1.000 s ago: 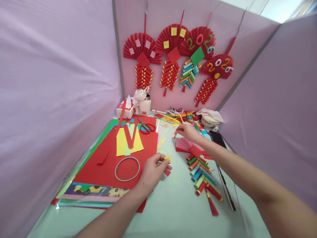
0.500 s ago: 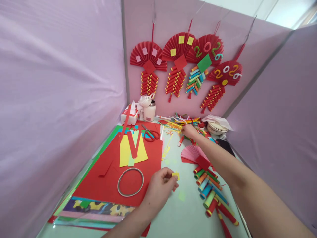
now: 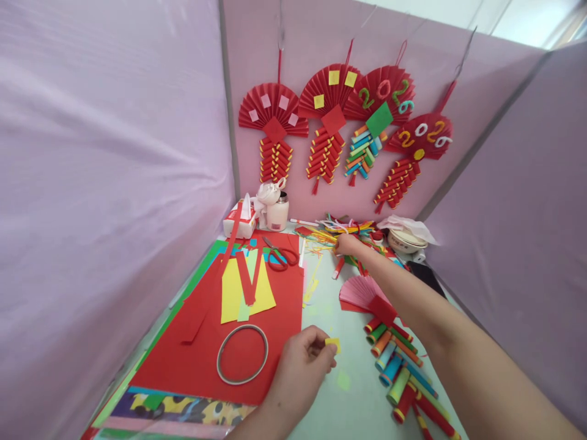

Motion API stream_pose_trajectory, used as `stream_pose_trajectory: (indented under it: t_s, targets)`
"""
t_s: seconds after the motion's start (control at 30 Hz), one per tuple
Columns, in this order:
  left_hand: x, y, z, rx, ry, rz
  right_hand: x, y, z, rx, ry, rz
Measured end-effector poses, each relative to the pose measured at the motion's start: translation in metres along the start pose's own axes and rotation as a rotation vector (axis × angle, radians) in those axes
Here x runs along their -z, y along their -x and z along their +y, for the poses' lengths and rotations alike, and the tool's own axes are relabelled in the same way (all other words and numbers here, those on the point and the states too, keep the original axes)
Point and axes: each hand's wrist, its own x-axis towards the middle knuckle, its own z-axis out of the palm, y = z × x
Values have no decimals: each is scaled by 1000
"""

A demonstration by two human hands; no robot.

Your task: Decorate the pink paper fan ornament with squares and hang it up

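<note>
Between the thumb and fingers of my left hand [image 3: 305,370] is a small yellow paper square [image 3: 334,344], held above the pale table. My right hand [image 3: 347,245] reaches far forward to the heap of coloured pipe cleaners and paper strips [image 3: 351,227]; its fingers are curled, and what they pinch, if anything, is hidden. Under my right forearm lies a paper firecracker ornament, with a pink fan [image 3: 360,292], a red square and several coloured paper rolls [image 3: 398,370].
To the left, red paper sheets [image 3: 183,348] carry a tape ring [image 3: 242,354], yellow paper [image 3: 232,293] and scissors [image 3: 280,256]. A tissue box [image 3: 239,225], a white jar [image 3: 277,214] and a bowl [image 3: 406,240] stand behind. Several fan ornaments [image 3: 274,110] hang on the pink wall.
The view has shifted slightly, so the table things sit lower in the picture. My left hand still holds the yellow square, and my right hand stays at the heap.
</note>
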Motion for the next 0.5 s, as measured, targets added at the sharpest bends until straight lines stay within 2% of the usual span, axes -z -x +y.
stream_pose_trajectory:
  t_s: [0.2, 0.5]
  targets:
    - [0, 0, 0, -6, -16, -7, 0, 6, -1, 19, -33, 10]
    - [0, 2, 2, -12, -30, -16, -7, 33, -3, 205, -206, 202]
